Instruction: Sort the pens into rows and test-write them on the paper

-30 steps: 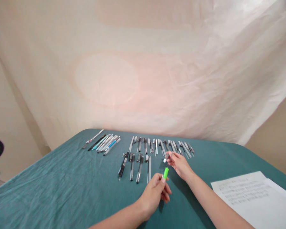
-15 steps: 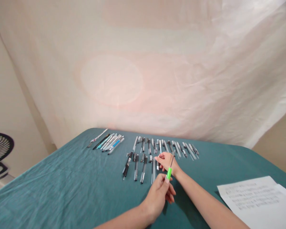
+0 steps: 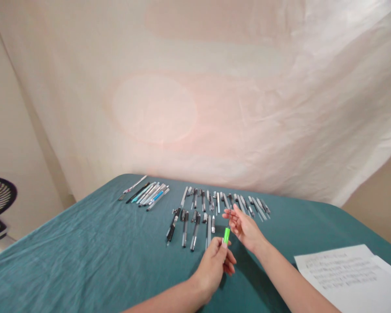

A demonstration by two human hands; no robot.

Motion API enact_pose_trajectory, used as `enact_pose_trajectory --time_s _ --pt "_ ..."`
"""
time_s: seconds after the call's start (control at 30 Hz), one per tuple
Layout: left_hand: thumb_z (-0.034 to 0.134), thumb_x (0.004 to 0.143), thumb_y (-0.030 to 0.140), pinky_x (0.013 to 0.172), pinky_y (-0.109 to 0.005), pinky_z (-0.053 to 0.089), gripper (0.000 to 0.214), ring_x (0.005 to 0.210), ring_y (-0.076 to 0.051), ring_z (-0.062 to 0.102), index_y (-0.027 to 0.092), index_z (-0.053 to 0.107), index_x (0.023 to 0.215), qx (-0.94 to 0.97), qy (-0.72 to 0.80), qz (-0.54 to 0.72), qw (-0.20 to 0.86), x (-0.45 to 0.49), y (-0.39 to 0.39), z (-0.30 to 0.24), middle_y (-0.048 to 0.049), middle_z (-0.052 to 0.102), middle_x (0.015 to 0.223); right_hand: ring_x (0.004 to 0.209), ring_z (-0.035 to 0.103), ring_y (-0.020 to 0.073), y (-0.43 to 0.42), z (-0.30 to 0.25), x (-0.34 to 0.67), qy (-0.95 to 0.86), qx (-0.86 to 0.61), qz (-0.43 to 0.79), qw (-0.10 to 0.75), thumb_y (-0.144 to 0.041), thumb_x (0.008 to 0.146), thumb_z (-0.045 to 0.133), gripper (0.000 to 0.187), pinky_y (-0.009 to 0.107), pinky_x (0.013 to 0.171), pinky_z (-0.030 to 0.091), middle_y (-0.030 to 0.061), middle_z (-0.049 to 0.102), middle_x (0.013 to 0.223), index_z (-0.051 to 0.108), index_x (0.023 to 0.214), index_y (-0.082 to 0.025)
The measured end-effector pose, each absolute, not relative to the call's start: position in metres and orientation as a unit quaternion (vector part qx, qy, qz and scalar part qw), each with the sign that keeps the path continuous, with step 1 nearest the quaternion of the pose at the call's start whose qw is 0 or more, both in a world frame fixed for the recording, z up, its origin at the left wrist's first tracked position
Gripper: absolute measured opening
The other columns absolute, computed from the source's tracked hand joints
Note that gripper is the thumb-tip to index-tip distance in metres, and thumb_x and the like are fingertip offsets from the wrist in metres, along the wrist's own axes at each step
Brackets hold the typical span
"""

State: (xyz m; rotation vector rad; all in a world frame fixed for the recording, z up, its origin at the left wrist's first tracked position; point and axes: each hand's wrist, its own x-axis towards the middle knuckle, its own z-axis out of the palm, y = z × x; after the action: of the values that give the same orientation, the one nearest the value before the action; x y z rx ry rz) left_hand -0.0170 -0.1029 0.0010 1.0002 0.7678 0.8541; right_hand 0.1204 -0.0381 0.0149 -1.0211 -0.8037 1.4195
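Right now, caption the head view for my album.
Left hand holds a bright green cylinder, right hand close, above teal tablecloth.

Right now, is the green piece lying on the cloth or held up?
Held up: the left hand grips the green piece, with a thin rod running from its far end toward the right hand.

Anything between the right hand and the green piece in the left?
Nothing visible. The right hand has its fingers at the thin rod above the green piece, which the left hand holds; contact is unclear. A whitish piece lies to the side, out of the way.
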Motion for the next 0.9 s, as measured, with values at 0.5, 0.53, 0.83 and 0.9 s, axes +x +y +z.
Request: enact_pose_trajectory --time_s 0.5,0.53,0.83,0.9 --pt "0.041 0.079 0.031 0.068 -0.027 0.035 0.022 0.073 -0.016 0.049 0.018 0.058 0.076 0.779 0.459 0.322 0.283 -0.029 -0.097 0.045 -0.0038 0.054 0.077 0.042 0.049 0.0043 -0.017 0.001 0.167 -0.252 -0.425 0.539 0.683 -0.023 0.064 0.068 0.011 0.013 0.034 0.04 -0.0005 0.061 0.059 0.06 0.069 -0.016" --pt "0.041 0.079 0.03 0.067 -0.027 0.035 0.021 0.073 -0.016 0.05 0.018 0.058 0.077 0.79 0.47 0.303 0.253 -0.031 -0.094 0.047 -0.0042 0.054 0.077 0.042 0.049 0.0045 -0.018 -0.003 0.164 -0.256 -0.427 0.537 0.68 -0.024 0.064 0.068 0.013 0.013 0.034 0.04 -0.0003 0.061 0.059 0.06 0.069 -0.015" --pt "0.038 0.08 0.026 0.072 -0.032 0.037 0.022 0.08 -0.022 0.054 0.015 0.057 0.083 0.845 0.509 0.149 0.071 -0.022 -0.08 0.045 -0.0101 0.059 0.083 0.041 0.047 0.0054 -0.027 -0.013 0.143 -0.35 -0.462 0.493 0.649 -0.038 0.065 0.065 0.024 0.016 0.037 0.037 -0.0017 0.058 0.056 0.058 0.068 -0.015" --pt "0.038 0.081 0.024 0.072 -0.033 0.036 0.021 0.081 -0.024 0.054 0.014 0.056 0.087 0.849 0.51 0.138 0.032 -0.017 -0.08 0.045 -0.0115 0.059 0.084 0.041 0.047 0.0062 -0.029 -0.012 0.141 -0.376 -0.468 0.482 0.638 -0.04 0.066 0.063 0.025 0.017 0.037 0.037 -0.0017 0.058 0.055 0.058 0.067 -0.015"
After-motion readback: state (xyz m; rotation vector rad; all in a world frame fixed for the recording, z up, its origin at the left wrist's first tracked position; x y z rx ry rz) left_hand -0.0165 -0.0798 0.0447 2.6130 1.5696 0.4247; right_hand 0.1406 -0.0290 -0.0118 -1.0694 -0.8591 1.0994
